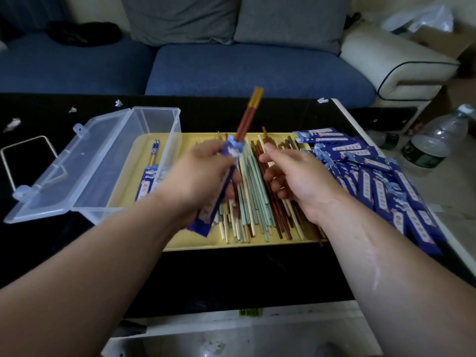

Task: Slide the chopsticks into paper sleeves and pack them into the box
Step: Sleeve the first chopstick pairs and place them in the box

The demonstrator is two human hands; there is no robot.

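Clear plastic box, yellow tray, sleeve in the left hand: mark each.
Clear plastic box (154,122), head view, far wall.
Yellow tray (278,244), head view, near rim.
Blue paper sleeve (203,221), head view, its lower end.

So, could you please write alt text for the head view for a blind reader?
The left hand holds a blue sleeve with brown chopsticks sticking out, over a yellow tray of loose chopsticks. The right hand is open; a clear box stands open at left.

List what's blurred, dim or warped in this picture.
Head view: dim room light leaves the black table nearly featureless. Head view: motion blur smears the left hand and its blue sleeve, while the right hand is sharper. Head view: the wide-angle lens stretches everything near the frame corners.
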